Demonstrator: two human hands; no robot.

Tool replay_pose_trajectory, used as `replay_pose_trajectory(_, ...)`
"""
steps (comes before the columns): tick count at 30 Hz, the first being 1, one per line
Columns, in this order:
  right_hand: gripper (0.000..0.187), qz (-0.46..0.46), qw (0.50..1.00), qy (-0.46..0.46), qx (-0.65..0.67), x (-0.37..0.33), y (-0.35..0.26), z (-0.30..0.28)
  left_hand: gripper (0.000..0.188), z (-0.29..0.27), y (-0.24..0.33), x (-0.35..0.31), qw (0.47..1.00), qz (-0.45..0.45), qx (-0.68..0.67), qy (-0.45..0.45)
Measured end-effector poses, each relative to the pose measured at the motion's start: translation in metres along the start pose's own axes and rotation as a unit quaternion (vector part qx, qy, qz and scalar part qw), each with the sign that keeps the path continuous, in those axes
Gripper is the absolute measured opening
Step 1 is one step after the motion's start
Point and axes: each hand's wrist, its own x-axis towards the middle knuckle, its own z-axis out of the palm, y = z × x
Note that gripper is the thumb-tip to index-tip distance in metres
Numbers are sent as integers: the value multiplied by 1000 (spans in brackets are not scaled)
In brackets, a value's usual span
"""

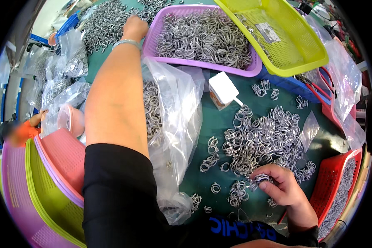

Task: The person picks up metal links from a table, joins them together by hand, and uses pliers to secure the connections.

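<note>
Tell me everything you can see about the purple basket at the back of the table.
The purple basket is plastic-looking and roughly rectangular, with rounded corners and a smooth rim. It sits upright at the far side of the green table, heaped with silvery metal rings that hide its bottom. A yellow-green basket overlaps its right end. A clear plastic bag lies by its near edge. The left hand is close to its left end; contact isn't clear.
</note>
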Motion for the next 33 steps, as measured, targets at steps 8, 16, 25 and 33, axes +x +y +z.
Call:
replay_pose_trajectory(8, 20, -65, 997, 0, -28, -26, 10, 14, 26, -15, 3, 6, 947, 238, 185, -109)
replay_pose_trajectory(16, 23, -109, 986, 7, 127, -49, -6, 30, 24, -123, 51, -31, 795, 494, 349, -40)
replay_pose_trajectory(25, 24, -258, 932, 116, 226, -130, 35, 61, 21, -181, 241, -353, 809, 331, -350, -338)
replay_pose_trajectory(33, 23, -291, 916, 234, 149, -236, 70, 102, 33, -169, 184, -613, 761, 379, -403, -339)
